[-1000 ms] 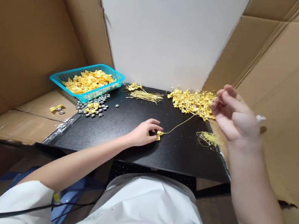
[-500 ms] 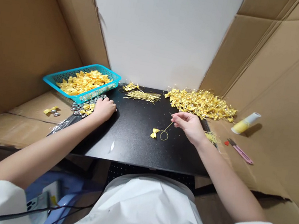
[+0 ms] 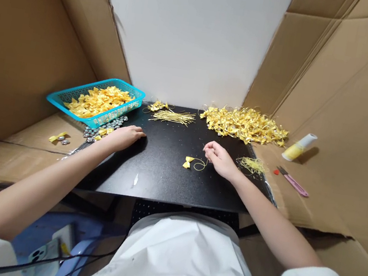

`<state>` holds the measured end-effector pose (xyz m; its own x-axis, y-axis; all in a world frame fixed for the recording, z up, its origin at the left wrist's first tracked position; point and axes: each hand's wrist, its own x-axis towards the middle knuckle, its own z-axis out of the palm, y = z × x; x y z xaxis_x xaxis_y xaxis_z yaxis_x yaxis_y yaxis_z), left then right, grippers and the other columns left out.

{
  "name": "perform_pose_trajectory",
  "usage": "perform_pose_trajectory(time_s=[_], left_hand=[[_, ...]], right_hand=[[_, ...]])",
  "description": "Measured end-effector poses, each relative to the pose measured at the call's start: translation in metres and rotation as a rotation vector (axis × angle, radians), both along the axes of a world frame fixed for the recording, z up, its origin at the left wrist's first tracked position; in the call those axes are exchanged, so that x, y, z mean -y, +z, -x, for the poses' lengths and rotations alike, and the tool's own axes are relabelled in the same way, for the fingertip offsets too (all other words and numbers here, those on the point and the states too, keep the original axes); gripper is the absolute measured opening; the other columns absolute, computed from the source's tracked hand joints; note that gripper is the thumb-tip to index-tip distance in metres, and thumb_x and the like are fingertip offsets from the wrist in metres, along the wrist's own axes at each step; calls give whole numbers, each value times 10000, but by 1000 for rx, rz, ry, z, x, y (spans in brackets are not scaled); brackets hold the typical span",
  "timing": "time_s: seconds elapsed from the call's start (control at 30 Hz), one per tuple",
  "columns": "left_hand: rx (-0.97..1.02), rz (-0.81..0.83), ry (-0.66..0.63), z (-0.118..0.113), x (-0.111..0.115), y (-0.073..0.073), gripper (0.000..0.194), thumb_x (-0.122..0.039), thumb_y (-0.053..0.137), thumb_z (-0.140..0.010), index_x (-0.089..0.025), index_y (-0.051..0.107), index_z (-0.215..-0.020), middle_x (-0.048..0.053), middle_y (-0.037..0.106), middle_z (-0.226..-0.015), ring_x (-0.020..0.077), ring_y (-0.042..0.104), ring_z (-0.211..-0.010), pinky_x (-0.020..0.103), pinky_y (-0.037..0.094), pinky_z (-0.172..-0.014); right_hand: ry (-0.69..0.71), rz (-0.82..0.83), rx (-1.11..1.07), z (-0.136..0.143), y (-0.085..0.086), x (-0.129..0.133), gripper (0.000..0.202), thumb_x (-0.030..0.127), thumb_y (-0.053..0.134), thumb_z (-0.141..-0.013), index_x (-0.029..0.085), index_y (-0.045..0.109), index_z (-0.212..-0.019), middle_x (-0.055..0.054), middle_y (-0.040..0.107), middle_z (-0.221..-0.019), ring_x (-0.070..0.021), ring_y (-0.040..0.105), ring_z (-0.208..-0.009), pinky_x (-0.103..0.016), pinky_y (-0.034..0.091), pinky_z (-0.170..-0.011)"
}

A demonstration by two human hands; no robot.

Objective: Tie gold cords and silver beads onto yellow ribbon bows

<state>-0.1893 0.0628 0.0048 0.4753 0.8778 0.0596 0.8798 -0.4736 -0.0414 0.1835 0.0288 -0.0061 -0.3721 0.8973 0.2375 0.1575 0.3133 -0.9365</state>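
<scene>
While my right hand (image 3: 220, 159) has its thumb and fingers drawn together, apparently pinching the yellow cord (image 3: 199, 169) near its end, the yellow bow (image 3: 187, 162) lies on the tabletop (image 3: 163, 179) just to the left of it, with the cord running between them in a loose loop. My left hand (image 3: 126, 137) is low at the tabletop beside the silver beads (image 3: 91, 134), palm down, its fingers bent and close together; whether they have hold of anything I cannot tell, since the back of the hand hides what is under them.

To handle this well, I would make the right pinch light but firm, letting the cord curve freely so that it does not kink. The bow looks light, so a sharp tug would probably drag or flip it; a slow draw is safer. The beads look smooth and likely to roll, so gentle fingertips suit the left side. I would also guide the cord clear of the yellow clippings (image 3: 252, 165) to my right, where it could snag
</scene>
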Motion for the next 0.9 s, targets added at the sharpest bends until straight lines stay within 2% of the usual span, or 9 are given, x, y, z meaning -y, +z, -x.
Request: perform_pose_trajectory(time_s=[0.07, 0.13, 0.23, 0.33, 0.43, 0.6, 0.9], left_hand=[[231, -6, 43, -13, 5, 1, 294, -225, 480, -867, -137, 712, -1024, 139, 690, -1000, 238, 644, -914, 342, 488, -853], [606, -22, 123, -39, 13, 2, 300, -324, 561, -845, -146, 707, -1037, 121, 704, -1009, 215, 646, -858, 337, 499, -824], [1183, 235, 127, -93, 30, 0, 427, -437, 672, -776, -160, 694, -1101, 113, 719, -1035, 187, 650, -834, 315, 507, -791], [1513, 510, 101, -140, 45, -3, 432, -415, 781, -678, -161, 730, -1023, 117, 730, -1014, 155, 643, -778, 293, 501, -752], [1666, 664, 122, -165, 53, -7, 398, -347, 821, -642, -154, 742, -980, 112, 734, -994, 137, 636, -745, 287, 495, -734], [1786, 805, 158, -171, 55, -11, 384, -292, 851, -598, -154, 748, -941, 90, 736, -946, 113, 626, -722, 263, 487, -708], [1823, 815, 129, -173, 56, -14, 366, -285, 851, -586, -145, 758, -911, 111, 734, -924, 64, 519, -589, 200, 341, -508]], right_hand=[[17, 16, 1, 1, -1, 1, 209, 394, 576, -817, 194, 520, -832, 59, 501, -591, -93, 472, -540, -242, 390, -561], [48, 20, -11, 3, -1, 3, 188, 366, 588, -810, 188, 533, -833, 41, 562, -603, -103, 524, -567, -255, 428, -608], [71, 9, -32, 6, 1, 10, 181, 356, 607, -804, 179, 568, -808, 3, 640, -639, -123, 596, -612, -271, 465, -652], [21, -55, -43, 9, 3, 17, 169, 343, 613, -807, 174, 606, -805, -17, 676, -665, -141, 636, -641, -283, 487, -672], [-23, -135, -10, 7, 5, 22, 131, 307, 604, -820, 179, 623, -802, -18, 691, -671, -147, 649, -655, -297, 499, -713], [-52, -192, 38, 6, 5, 23, 95, 268, 580, -834, 188, 621, -802, -8, 691, -666, -150, 659, -668, -300, 499, -730], [-69, -203, 64, 7, 3, 22, 80, 247, 567, -835, 190, 614, -803, -1, 685, -663, -147, 653, -675, -303, 487, -746]])
